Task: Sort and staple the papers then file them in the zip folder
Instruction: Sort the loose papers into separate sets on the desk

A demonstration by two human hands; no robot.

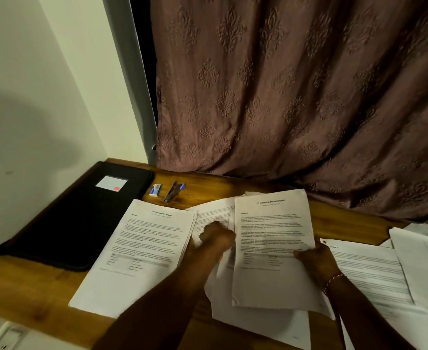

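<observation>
1. Plainly, the right hand (314,260) pinches the Internship Documentation set (271,248) at its right edge. The thumb lies on the printed face and the other fingers are hidden beneath, so the set seems raised a little off the sheets under it.
2. The left hand (216,238) is knuckles up with fingers curled, on the middle sheets (213,213) just beside the held set's left edge. It is blurred, and I cannot tell whether it grips a page or only presses down.
3. To the left, a Health Report pile (142,248) lies flat on the table (31,286). To the right, more loose sheets (374,274) lie overlapping and unsorted.
4. Behind the papers sit the stapler (173,192) and a small staple box (155,190), side by side with no hand on them. The black zip folder (81,213) lies closed at the far left, near the wall.
5. My judgement is that this is the sorting step — pages are being gathered by title, with stapling and filing not yet begun.
6. The next move likely calls for squaring the held set's edges and checking the right-hand sheets for matching pages, then reaching for the stapler — corners could drift out of line if the set is stapled before it is tapped even
</observation>
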